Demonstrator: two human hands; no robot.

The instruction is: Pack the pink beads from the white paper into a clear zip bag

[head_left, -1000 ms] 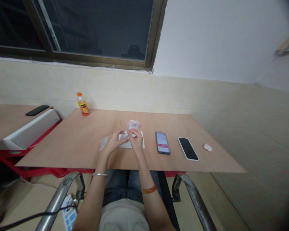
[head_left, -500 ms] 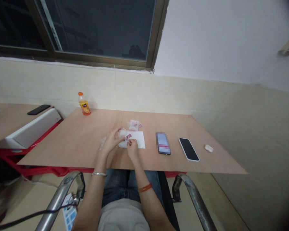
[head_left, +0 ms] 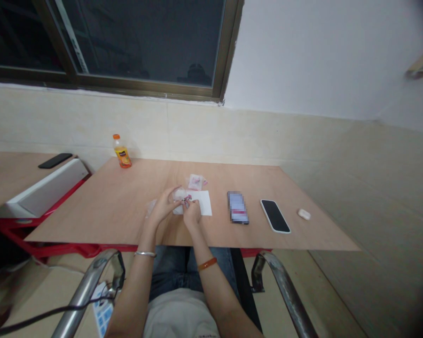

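Observation:
On the wooden table, my left hand [head_left: 164,206] curls round a clear, whitish roundish thing [head_left: 179,194], too blurred to name, with the thumb reaching toward my right hand. My right hand [head_left: 192,214] is closed in a pinch close to the left thumb; whatever lies between its fingertips is too small to make out. Small dark red and pink pieces [head_left: 188,198] sit at the fingertips, over a white sheet of paper [head_left: 205,204]. Just beyond the paper is a small clear bag [head_left: 195,182] with pinkish contents. Clear plastic [head_left: 150,207] lies partly behind my left hand.
To the right lie a phone with a lit, pixelated screen [head_left: 238,208], a white-edged phone [head_left: 275,216] and a small white case [head_left: 304,214]. An orange drink bottle [head_left: 122,152] stands at the back left. Metal armrests [head_left: 88,291] flank my lap below the table's front edge.
My right hand has shifted slightly left and up, bringing its fingertips nearer to the left thumb. My left hand keeps its curled grip. The whole view has moved a little.

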